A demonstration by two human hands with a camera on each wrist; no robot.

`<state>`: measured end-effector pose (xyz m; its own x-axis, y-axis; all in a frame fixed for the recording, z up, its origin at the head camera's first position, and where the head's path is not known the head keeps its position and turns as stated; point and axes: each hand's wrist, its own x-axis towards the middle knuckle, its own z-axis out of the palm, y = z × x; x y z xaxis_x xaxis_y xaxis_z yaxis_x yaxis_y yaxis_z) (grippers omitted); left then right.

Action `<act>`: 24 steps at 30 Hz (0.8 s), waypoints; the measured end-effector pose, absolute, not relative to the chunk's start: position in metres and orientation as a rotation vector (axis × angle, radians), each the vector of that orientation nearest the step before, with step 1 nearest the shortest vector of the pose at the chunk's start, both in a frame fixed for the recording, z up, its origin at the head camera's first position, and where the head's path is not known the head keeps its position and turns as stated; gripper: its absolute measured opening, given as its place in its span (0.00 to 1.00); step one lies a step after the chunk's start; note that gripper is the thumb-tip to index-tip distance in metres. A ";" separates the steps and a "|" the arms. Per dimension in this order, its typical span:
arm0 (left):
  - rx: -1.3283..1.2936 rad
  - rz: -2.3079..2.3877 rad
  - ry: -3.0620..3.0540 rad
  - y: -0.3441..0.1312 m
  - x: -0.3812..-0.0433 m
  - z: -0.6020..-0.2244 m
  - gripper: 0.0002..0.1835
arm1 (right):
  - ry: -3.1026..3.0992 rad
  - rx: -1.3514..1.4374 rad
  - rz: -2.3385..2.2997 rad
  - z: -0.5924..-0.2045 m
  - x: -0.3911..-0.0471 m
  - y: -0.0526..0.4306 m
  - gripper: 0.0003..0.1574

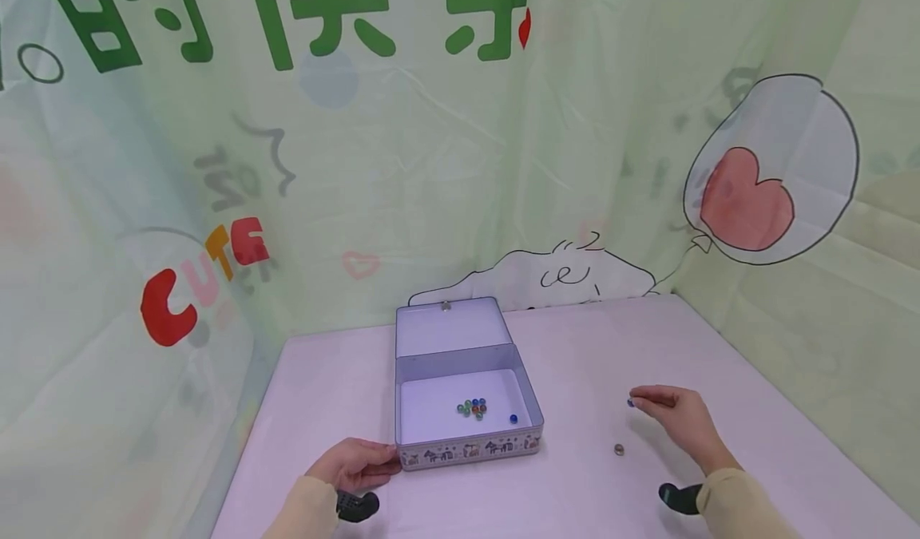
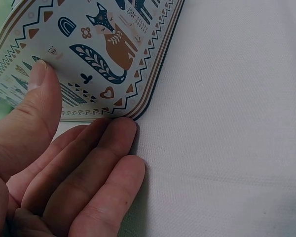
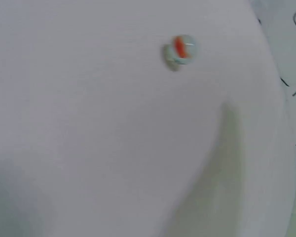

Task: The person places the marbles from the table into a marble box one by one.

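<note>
An open-lidded tin box [image 1: 470,451] with animal patterns stands on the table. Inside it lie a cluster of several coloured marbles [image 1: 467,404] and a separate dark blue marble [image 1: 513,419]. My left hand [image 1: 359,463] touches the tin's near left corner; in the left wrist view, the thumb [image 2: 38,81] lies against the patterned side and the fingers stretch along its edge. To the right of the tin, my right hand [image 1: 679,419] pinches a blue marble [image 1: 631,402] above the table. Below that hand, a clear marble with an orange-red streak [image 3: 184,48] rests on the table.
The tin's lid [image 1: 453,327] leans back toward a printed curtain [image 1: 431,164], which surrounds the table [image 1: 589,347] at the back and sides. Dark straps [image 1: 357,507] sit at both wrists.
</note>
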<state>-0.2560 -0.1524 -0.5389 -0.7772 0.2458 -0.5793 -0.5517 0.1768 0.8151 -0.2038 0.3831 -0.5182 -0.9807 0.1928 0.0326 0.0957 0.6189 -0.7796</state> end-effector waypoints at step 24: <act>-0.258 1.670 1.862 -0.151 -0.255 -0.536 0.13 | -2.674 0.085 1.459 -0.460 -0.304 0.229 0.12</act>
<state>-0.2550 -0.1511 -0.5360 -0.7905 0.2521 -0.5581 -0.5275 0.1827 0.8297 -0.3037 0.2287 -0.4597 -0.9940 -0.0036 0.1097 -0.0942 0.5411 -0.8357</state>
